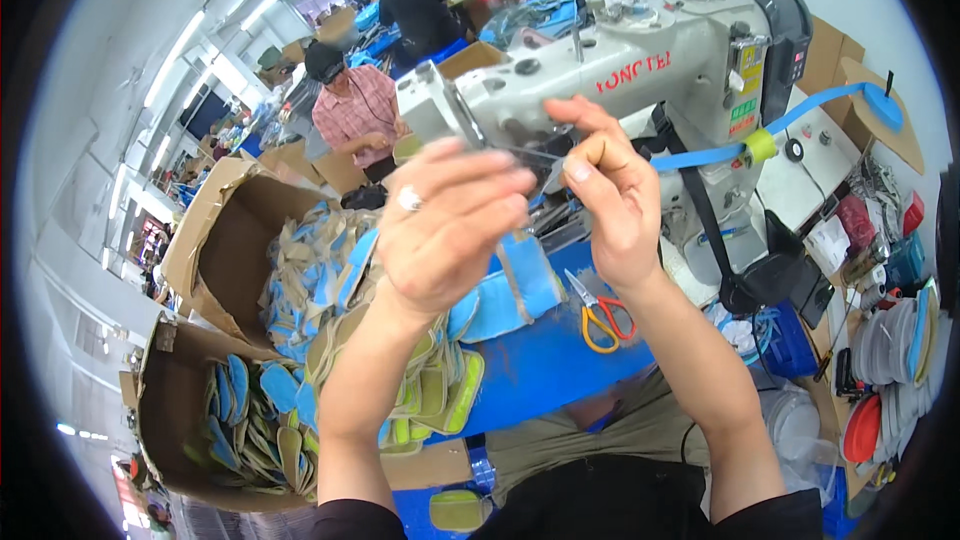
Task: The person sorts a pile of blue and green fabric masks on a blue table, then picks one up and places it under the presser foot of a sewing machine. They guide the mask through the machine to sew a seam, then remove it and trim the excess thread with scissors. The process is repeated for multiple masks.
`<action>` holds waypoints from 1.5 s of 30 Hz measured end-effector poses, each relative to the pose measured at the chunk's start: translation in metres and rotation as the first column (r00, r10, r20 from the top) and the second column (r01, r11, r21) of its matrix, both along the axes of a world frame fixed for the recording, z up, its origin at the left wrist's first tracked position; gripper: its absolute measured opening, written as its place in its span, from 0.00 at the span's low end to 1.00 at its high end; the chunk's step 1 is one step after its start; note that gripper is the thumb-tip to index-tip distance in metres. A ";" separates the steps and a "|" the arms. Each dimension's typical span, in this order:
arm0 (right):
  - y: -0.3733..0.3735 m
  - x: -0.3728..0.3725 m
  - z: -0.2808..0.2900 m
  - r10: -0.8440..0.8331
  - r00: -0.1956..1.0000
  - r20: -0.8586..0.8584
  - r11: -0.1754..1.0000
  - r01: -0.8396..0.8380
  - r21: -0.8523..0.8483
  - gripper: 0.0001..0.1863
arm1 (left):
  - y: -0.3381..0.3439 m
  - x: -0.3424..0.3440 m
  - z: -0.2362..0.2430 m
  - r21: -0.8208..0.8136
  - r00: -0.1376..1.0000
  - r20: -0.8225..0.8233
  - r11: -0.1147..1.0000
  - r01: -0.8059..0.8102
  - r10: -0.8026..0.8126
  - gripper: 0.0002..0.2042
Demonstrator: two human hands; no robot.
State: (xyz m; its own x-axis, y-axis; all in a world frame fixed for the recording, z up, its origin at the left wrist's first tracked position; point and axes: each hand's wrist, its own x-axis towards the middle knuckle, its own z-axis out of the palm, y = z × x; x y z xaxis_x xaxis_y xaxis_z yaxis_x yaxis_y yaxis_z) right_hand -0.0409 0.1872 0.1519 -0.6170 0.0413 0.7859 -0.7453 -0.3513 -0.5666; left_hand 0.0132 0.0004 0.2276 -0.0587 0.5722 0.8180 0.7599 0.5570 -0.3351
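Observation:
In front of the white sewing machine (640, 65) my two hands are raised close together. My right hand (615, 195) is closed in a pinch, thumb tip against forefinger, at the end of a thin grey strand (540, 153), likely thread. The strand runs left toward my left hand (450, 225), which has a ring on one finger. Its fingers reach to the right but are smeared by motion, and its thumb is hidden. Behind the hands, the needle area is mostly covered. Below lie blue fabric pieces (515, 295) and orange-and-red-handled scissors (598, 315) on a blue surface (530, 370).
Two cardboard boxes (165, 420) at left hold piles of blue and tan pieces; more green-edged pieces (440, 395) lie beside them. A blue strap (810, 105) runs from a reel through a yellow-green clip. Tape rolls (890, 350) stand at right. People (355, 110) work beyond.

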 end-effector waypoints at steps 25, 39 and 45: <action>-0.030 0.096 -0.036 0.756 0.389 0.527 0.650 -0.541 -0.533 0.14 | 0.026 0.127 -0.146 0.214 0.587 0.751 0.953 0.215 -0.302 0.15; -0.006 0.036 -0.043 -0.240 0.935 0.260 0.971 0.227 0.082 0.08 | 0.000 0.142 -0.143 0.248 0.704 0.686 0.969 0.013 -0.185 0.14; -0.005 0.007 -0.017 -0.379 0.907 0.183 0.915 0.338 0.219 0.06 | -0.008 0.117 -0.122 0.284 0.786 0.604 0.957 -0.057 -0.132 0.14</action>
